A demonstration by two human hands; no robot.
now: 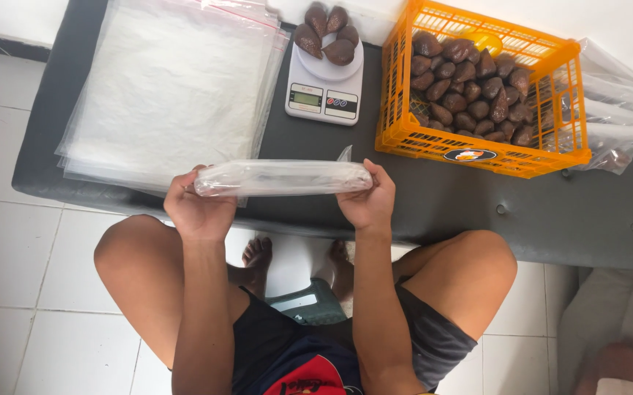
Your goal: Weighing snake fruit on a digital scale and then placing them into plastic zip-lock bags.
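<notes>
The fingers of the left hand (pixel 198 207) are curling over the left end of a clear plastic bag (pixel 283 178), gripping it, while the fingers of the right hand (pixel 366 199) are clamping the right end in the same way, thumb toward the person. Both hands are holding the bag level above the near edge of the dark bench (pixel 433 197), stretched sideways between them.

To open such a bag cleanly, it seems best to be keeping both ends evenly taut and rubbing the 2 layers apart near the mouth rather than pulling hard, since thin film is likely to tear or slip.

The bag is looking see-through, glossy and wrinkled, seen almost edge-on as a long narrow band, with a small corner sticking up near the right hand. Whether anything is inside cannot be told.

Farther out, a stack of flat clear bags (pixel 174 88) is lying on the far left of the bench. A small white kitchen scale (pixel 325 91) is sitting beyond the hands, carrying about 4 brown scaly fruits (pixel 327 35). To the right, an orange plastic crate (pixel 477 150) is holding many more of the same fruit.
</notes>
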